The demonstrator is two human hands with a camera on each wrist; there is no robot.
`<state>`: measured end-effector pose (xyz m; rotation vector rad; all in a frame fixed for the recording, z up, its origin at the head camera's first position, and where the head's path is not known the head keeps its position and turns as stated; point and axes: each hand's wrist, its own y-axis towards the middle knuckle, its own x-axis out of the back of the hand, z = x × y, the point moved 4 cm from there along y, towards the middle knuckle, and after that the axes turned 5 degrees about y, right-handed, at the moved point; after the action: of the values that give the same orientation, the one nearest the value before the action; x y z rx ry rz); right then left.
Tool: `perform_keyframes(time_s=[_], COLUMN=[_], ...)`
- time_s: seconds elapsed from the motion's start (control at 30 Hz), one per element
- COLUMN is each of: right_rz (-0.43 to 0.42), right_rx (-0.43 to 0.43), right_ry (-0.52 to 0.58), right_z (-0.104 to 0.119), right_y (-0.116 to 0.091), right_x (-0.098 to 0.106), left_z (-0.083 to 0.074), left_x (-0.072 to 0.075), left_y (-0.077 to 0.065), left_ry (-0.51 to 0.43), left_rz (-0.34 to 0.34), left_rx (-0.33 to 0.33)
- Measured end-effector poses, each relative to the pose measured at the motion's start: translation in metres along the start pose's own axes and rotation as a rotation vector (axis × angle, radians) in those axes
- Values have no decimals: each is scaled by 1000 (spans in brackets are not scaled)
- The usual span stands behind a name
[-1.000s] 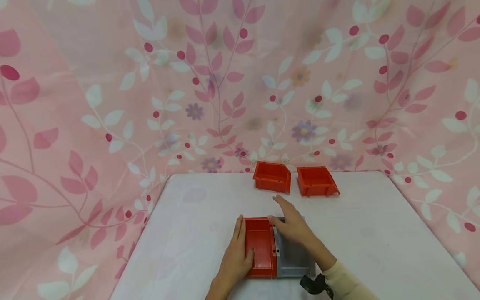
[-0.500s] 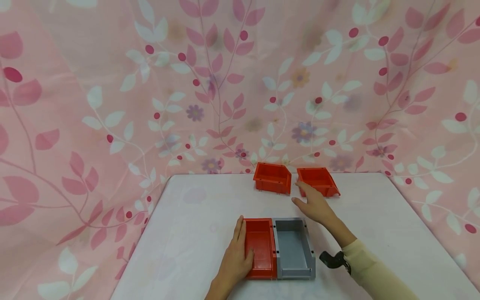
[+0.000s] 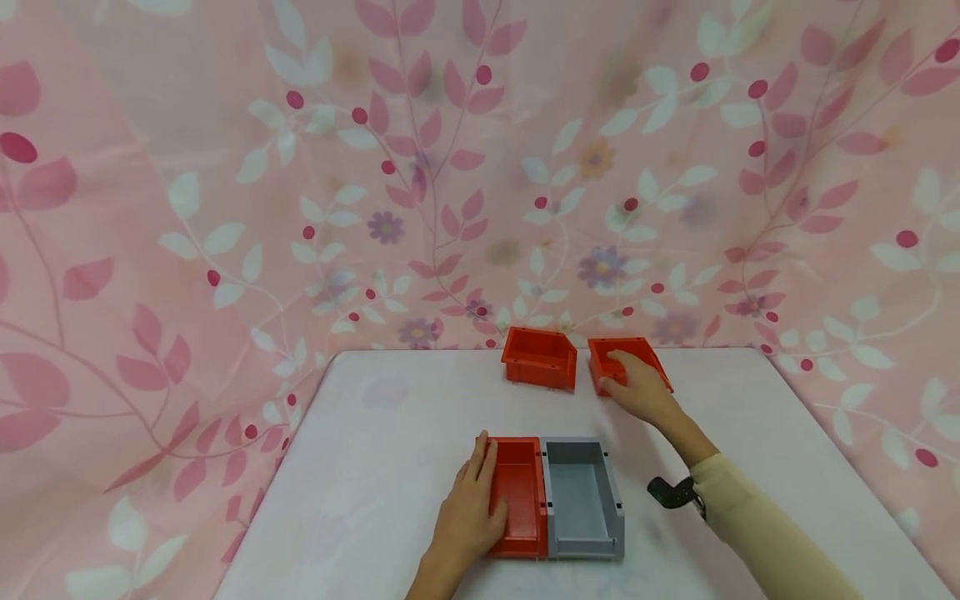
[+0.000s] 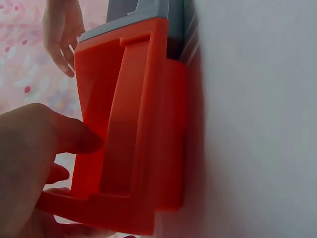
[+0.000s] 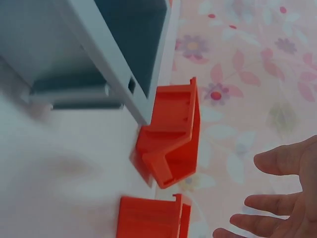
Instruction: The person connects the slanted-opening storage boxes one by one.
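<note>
A red plastic storage bin and a grey storage bin stand side by side on the white table, long walls against each other. My left hand grips the red bin's left wall, thumb inside and fingers along the outside; the left wrist view shows the thumb over its rim. My right hand reaches over the right one of two red bins at the back and overlaps it in the head view. Its fingers look spread and relaxed in the right wrist view, with nothing between them.
Another red bin stands at the back, just left of the one under my right hand. The white table ends close behind these bins, where a pink floral cloth hangs. A black wrist strap is on my right wrist.
My right hand has left the grey bin and moved forward and right to the back right red bin. My left hand stays on the front red bin.
</note>
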<state>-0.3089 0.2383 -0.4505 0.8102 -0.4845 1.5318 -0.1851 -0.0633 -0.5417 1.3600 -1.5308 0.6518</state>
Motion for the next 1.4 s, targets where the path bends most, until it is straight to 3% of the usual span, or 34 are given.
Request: perform_keyframes(time_s=[0.27, 0.53, 0.9, 1.23, 1.4], right_rz=[29, 44, 43, 101, 127], right_rx=[-34, -54, -53, -63, -82], right_ry=[3, -12, -61, -201, -230], right_z=[-9, -18, -35, -65, -75], right_y=[14, 30, 45, 63, 69], right_x=[3, 4, 0, -4, -4], left_z=[-4, 2, 2, 5, 7], left_x=[-5, -9, -11, -12, -15], left_y=[2, 5, 4, 4, 5], left_ry=[18, -93, -155, -331, -413], left_rz=[-38, -116, -172, -214, -203], left_rx=[12, 4, 32, 95, 115])
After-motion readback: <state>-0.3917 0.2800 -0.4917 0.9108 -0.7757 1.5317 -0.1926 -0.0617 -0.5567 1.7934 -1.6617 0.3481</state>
